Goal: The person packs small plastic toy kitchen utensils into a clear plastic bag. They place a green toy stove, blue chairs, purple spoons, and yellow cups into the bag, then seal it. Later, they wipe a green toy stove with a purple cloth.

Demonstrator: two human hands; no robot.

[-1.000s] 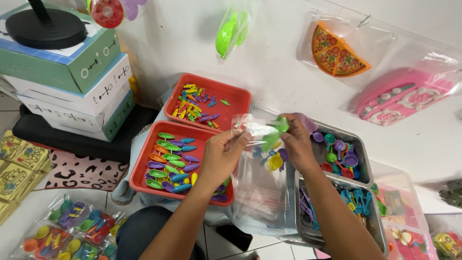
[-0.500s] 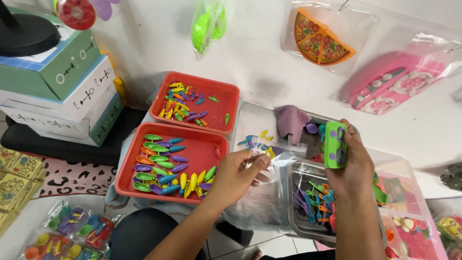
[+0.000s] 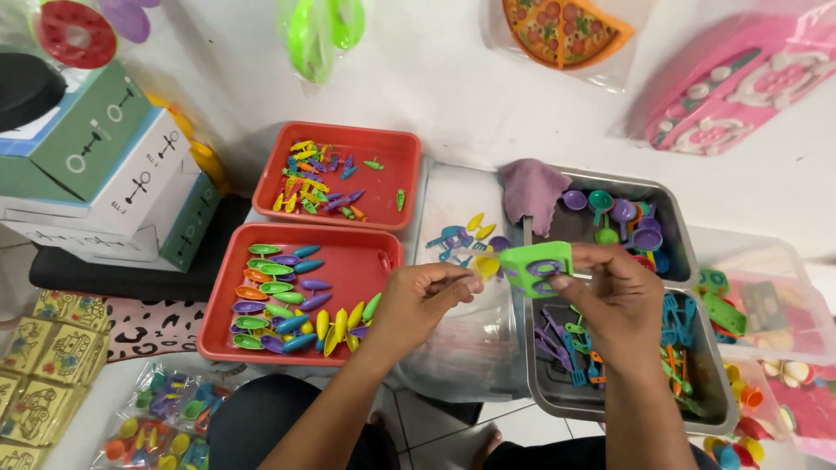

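Observation:
My right hand (image 3: 620,303) holds a small green plastic toy piece with oval holes (image 3: 536,268) above the near metal tray (image 3: 557,396). My left hand (image 3: 427,300) pinches a clear plastic bag (image 3: 466,348) at its top edge, just left of the green piece. The bag hangs down over the gap between the near red tray (image 3: 361,257) and the metal tray. A yellow toy spoon (image 3: 487,264) shows between my hands. Several small blue and yellow toy pieces (image 3: 453,237) lie on clear plastic behind my hands.
The far red tray (image 3: 394,148) holds small toy cutlery; the near red tray holds coloured spoon shapes. A far metal tray (image 3: 670,218) holds purple and teal scoops beside a purple cloth (image 3: 531,187). Stacked boxes (image 3: 104,165) stand left, bagged toys lie at both lower corners.
The green piece has come down and left, from upright above the metal trays to between my hands. My left hand rose to the bag's top edge.

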